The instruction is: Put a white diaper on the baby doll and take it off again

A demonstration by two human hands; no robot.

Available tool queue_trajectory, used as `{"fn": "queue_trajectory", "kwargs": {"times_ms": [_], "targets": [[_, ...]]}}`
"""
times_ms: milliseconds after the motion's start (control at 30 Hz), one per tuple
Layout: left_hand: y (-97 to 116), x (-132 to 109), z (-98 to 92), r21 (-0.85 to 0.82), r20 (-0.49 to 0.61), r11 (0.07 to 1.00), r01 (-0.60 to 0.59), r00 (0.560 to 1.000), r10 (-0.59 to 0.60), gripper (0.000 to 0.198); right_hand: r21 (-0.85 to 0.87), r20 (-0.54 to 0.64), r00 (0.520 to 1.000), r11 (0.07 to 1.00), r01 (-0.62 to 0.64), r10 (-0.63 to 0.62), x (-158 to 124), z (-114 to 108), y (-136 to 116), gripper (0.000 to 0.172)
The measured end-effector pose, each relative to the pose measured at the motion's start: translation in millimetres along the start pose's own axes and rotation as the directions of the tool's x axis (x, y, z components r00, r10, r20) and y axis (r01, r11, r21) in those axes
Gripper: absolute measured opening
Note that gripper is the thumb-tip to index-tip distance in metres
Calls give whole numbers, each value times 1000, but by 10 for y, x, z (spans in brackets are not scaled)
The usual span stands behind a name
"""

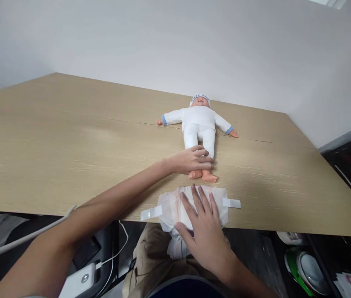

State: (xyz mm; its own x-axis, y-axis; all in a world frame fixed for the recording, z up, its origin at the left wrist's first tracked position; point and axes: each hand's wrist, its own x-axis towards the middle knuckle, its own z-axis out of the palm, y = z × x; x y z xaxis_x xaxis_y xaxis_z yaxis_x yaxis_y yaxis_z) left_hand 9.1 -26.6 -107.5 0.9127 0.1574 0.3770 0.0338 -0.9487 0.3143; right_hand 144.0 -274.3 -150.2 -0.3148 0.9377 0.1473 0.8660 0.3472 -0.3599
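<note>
A baby doll (pixel 199 117) in a white outfit with blue cuffs and a white printed headband lies on its back, arms spread, feet towards me. My left hand (pixel 192 160) lies across its lower legs with the fingers curled over them, just above the bare feet. Nearer to me is an unfolded white diaper (pixel 170 207), its two side tapes spread outwards and its lower part hanging over the table edge. My right hand (pixel 204 231) presses flat on the diaper, fingers spread, covering part of its middle.
The wooden table (pixel 69 165) meets a pale wall behind the doll. A white cable (pixel 26 240) crosses my left forearm at the lower left. Below the edge are a white power bank (pixel 78 281) with a lead and, at right, dishes with a glass lid (pixel 310 271).
</note>
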Motion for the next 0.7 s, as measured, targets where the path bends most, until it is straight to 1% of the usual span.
{"fn": "queue_trajectory", "kwargs": {"times_ms": [67, 133, 167, 233, 300, 367, 400, 467, 533, 633, 700], "targets": [[6, 71, -73, 38, 31, 999, -15, 999, 13, 20, 6, 15, 1000, 1000, 2, -2, 15, -10, 11, 77], [12, 135, -164, 81, 67, 997, -5, 998, 0, 25, 12, 22, 1000, 1000, 1, -2, 25, -21, 12, 77], [15, 167, -215, 81, 65, 997, 2, 998, -7, 27, 15, 25, 1000, 1000, 0, -1, 29, -30, 10, 77], [22, 232, -327, 19, 14, 1000, 18, 1000, -18, 28, 26, 38, 999, 1000, -2, 1, 44, -60, 6, 76], [38, 298, -454, -87, -64, 995, 41, 997, -46, 28, 44, 64, 998, 999, -1, -2, 77, -105, 9, 75], [61, 360, -592, -169, -115, 980, 102, 986, -122, 30, 64, 101, 995, 998, 3, -10, 135, -155, 23, 74], [71, 386, -662, -190, -127, 972, 139, 978, -165, 35, 72, 118, 993, 997, 5, -14, 175, -178, 35, 74], [81, 428, -798, -196, -145, 962, 192, 964, -222, 49, 82, 153, 988, 997, 12, -25, 272, -213, 66, 72], [74, 456, -917, -177, -152, 964, 197, 963, -224, 58, 86, 193, 981, 996, 18, -34, 388, -235, 102, 72], [37, 481, -1043, -185, -187, 966, 180, 959, -215, 53, 83, 256, 966, 996, 21, -42, 584, -252, 153, 74], [6, 493, -1090, -185, -211, 970, 160, 957, -198, 50, 77, 273, 961, 997, 18, -39, 726, -251, 192, 74]]}}
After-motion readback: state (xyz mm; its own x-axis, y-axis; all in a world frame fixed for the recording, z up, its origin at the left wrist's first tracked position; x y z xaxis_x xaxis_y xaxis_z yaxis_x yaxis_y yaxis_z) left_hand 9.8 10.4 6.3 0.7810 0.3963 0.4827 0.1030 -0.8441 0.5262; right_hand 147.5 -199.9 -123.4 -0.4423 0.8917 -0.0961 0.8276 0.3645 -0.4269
